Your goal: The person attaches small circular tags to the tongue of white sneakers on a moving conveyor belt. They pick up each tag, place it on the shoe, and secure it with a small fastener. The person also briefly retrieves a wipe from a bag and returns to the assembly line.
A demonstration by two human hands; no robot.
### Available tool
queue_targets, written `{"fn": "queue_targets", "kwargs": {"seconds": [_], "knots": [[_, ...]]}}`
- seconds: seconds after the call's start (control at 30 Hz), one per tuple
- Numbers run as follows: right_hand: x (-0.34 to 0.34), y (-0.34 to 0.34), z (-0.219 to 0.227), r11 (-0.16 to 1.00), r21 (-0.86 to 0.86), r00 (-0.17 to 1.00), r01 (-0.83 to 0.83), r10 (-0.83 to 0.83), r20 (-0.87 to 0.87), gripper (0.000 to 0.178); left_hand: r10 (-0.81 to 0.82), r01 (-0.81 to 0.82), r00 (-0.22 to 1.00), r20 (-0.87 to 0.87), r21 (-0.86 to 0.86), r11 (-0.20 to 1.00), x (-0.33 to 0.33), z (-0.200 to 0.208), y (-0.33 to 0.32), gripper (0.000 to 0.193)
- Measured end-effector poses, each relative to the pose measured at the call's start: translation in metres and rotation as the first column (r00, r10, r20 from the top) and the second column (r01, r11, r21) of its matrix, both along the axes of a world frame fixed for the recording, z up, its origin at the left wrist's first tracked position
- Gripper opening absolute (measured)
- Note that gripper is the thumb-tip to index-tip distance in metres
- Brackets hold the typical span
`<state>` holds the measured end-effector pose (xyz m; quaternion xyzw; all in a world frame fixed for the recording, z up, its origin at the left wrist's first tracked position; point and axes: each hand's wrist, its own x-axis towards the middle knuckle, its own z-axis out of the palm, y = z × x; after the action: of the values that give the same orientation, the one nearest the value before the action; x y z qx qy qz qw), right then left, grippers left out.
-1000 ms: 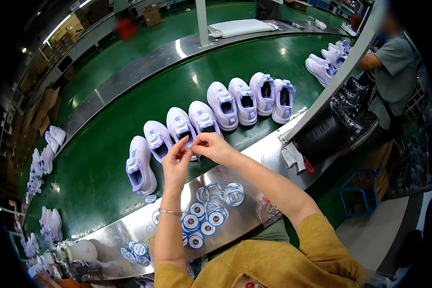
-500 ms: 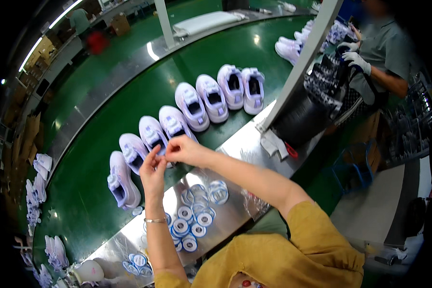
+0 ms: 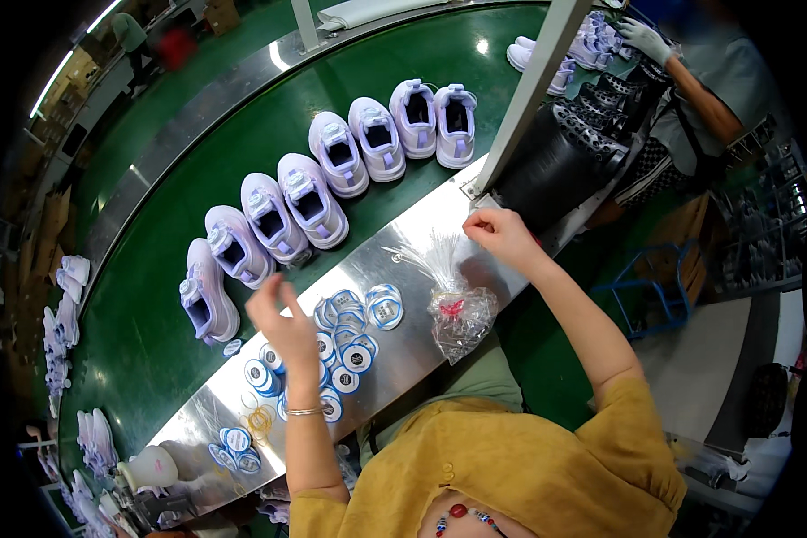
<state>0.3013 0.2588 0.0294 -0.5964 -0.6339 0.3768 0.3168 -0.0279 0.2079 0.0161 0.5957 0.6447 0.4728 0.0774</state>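
My left hand, slightly blurred, hovers over the metal ledge with thumb and fingers apart, between the shoes and the round tags. Farther right my right hand has its fingers pinched together; anything in them is too small to make out. Just left of it lies a clear plastic bag, with a bunch of thin clear strands sticking out. Round white tags with blue rims are piled below and right of my left hand. Several pale lavender sneakers stand in a row on the green surface beyond.
Steel ledge borders the green belt. A grey post rises at the right, beside a black bin. Yellow rubber bands and more tags lie lower left. A co-worker's gloved hand shows upper right.
My hands, together over the sneakers before, have separated. The right has moved right, past the plastic bag; the left has drawn back toward the tags. The view has shifted, with the bag now uncovered.
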Motion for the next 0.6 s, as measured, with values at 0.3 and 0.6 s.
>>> {"fn": "queue_targets", "kwargs": {"seconds": [0.3,0.6], "knots": [[-0.041,0.018,-0.038,0.999,0.032,0.830,0.014,-0.029,0.557,0.024,-0.522,0.508,0.829,-0.199,-0.117,0.853,0.145,-0.023,-0.047,0.037],[-0.023,-0.033,0.007,0.706,0.692,0.988,0.151,-0.081,-0.133,0.005,-0.585,0.527,0.727,-0.359,-0.254,0.811,0.166,-0.042,-0.064,0.056]]}}
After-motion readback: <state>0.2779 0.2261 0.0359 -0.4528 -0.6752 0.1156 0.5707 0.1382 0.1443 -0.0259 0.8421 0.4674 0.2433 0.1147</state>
